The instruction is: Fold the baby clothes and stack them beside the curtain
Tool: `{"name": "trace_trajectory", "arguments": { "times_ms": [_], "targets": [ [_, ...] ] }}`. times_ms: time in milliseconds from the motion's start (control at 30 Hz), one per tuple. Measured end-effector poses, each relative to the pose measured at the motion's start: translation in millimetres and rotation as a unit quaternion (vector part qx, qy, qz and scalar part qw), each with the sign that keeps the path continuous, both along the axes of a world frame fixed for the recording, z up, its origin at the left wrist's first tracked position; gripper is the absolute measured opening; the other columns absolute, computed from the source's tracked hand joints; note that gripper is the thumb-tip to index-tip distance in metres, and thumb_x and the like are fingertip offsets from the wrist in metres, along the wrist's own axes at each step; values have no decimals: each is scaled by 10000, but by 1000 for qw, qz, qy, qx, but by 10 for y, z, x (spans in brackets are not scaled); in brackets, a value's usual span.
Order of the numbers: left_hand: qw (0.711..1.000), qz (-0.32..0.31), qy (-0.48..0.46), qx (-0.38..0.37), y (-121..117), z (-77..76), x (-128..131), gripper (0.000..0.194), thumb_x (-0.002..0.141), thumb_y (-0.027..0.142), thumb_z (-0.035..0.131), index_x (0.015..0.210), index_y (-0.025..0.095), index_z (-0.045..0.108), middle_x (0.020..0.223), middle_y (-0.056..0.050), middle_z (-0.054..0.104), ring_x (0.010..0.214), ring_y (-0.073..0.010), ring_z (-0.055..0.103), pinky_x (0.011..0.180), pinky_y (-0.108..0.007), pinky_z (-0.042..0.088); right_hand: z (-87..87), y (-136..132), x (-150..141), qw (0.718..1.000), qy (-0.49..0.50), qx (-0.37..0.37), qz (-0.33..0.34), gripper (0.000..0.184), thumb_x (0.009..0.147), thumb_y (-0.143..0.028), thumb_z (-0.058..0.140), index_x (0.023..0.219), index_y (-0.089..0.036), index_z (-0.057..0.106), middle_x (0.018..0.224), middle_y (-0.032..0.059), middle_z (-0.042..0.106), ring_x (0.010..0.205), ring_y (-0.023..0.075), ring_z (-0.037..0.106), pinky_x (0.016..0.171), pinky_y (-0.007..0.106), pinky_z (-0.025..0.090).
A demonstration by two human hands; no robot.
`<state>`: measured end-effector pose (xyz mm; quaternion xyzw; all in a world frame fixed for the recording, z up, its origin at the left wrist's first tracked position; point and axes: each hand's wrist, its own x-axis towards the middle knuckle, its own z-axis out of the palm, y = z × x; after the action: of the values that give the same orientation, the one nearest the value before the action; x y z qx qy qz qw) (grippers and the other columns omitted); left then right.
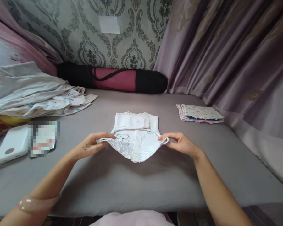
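A small white baby shirt (pixel 136 141) with a bear print and a buttoned front lies in the middle of the grey sheet. Its far part is folded over flat, with a sleeve laid across. My left hand (pixel 93 144) pinches the near left corner between thumb and fingers. At the near right corner, my right hand (pixel 179 142) has the same kind of pinch. Between the two hands the near edge is lifted off the sheet and sags in the middle.
A stack of folded cloths (pixel 200 113) sits at the right. To the left are a heap of loose clothes (pixel 33 88), a white power bank (pixel 13 142) and a blurred-out flat object (pixel 43 138). A long black and maroon bag (pixel 115 78) lies along the wall.
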<state>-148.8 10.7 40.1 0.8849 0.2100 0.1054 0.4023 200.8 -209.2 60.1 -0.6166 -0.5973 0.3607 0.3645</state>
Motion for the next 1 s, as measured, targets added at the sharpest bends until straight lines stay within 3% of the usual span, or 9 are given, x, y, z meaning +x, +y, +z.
{"name": "trace_trajectory", "arguments": {
  "times_ms": [133,333,467,533,633,733,1000],
  "targets": [
    [996,68,-52,-27,84,14,228,412,898,492,524,1079,168,701,1003,-70,732,904,-207,659,812,-263,516,-8,252,29,998,30,35,-52,328,823,-482,672,978,-200,739,1017,66,743,994,226,664,931,357,482],
    [972,163,-148,-77,307,25,566,511,766,596,627,957,131,714,905,-87,712,844,-224,626,743,-277,487,-18,666,199,989,67,70,-112,397,726,-537,722,911,-185,712,920,45,730,901,200,650,862,336,484],
    [949,215,-188,-136,553,-123,841,499,710,574,655,929,127,679,812,-48,670,757,-187,590,663,-252,450,-230,991,351,978,85,80,-176,426,726,-520,687,976,-175,691,947,51,732,857,188,654,807,320,504],
    [942,246,-168,-155,672,-247,983,478,677,563,644,868,126,651,726,-23,624,673,-161,549,591,-237,411,-401,1143,394,968,42,54,-240,395,758,-486,641,975,-159,687,918,56,737,824,186,661,757,301,514],
    [939,312,-98,-107,793,-410,1136,395,657,544,600,684,151,578,603,12,516,591,-130,465,516,-220,328,-629,1294,402,943,-74,-6,-325,293,814,-403,574,895,-151,698,847,59,740,813,187,665,739,278,510],
    [936,348,-46,-30,833,-470,1180,384,701,541,547,605,170,529,560,25,451,574,-121,429,506,-222,283,-718,1331,365,926,-124,-29,-356,290,852,-382,537,889,-153,710,858,72,742,841,197,668,771,276,499],
    [934,356,12,12,794,-396,1133,391,788,487,507,838,132,661,708,-48,635,665,-178,567,546,-233,363,-635,1304,275,908,-175,-59,-377,326,910,-265,444,1034,-149,721,1054,120,738,1003,218,669,864,276,476]
  ]
}}
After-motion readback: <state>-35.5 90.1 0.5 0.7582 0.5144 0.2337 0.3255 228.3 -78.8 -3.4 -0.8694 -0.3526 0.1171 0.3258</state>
